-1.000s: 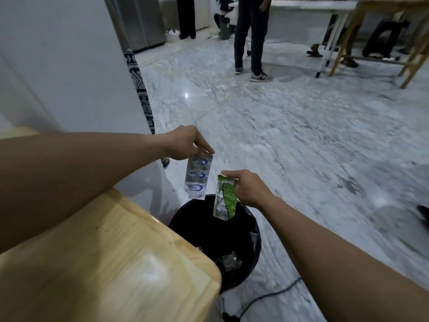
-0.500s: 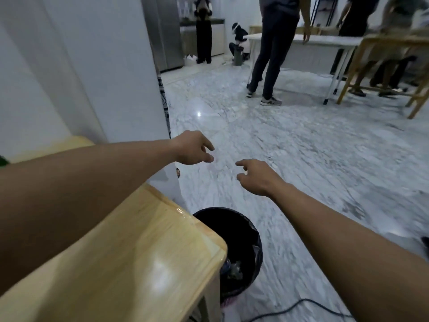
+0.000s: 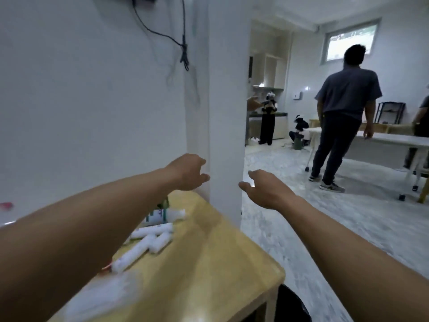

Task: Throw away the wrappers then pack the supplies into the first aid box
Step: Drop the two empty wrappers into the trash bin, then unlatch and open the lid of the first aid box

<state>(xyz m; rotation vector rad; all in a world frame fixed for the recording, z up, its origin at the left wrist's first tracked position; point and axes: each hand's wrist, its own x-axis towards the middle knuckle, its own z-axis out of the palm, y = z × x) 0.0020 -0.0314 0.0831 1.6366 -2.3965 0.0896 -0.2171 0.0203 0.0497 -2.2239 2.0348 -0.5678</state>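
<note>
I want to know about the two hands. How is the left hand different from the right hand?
The left hand hangs above the far end of the wooden table, near the white rolls; the right hand is out past the table's edge, over the floor. The left hand sits higher in the picture than the right hand. Both are open and empty, fingers loosely curled.

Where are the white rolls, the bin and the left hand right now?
white rolls (image 3: 148, 244): head view, on the middle of the pile lying on the wooden table.
bin (image 3: 292, 305): head view, on its black rim beside the table corner.
left hand (image 3: 189, 173): head view, on the back of the hand.
</note>
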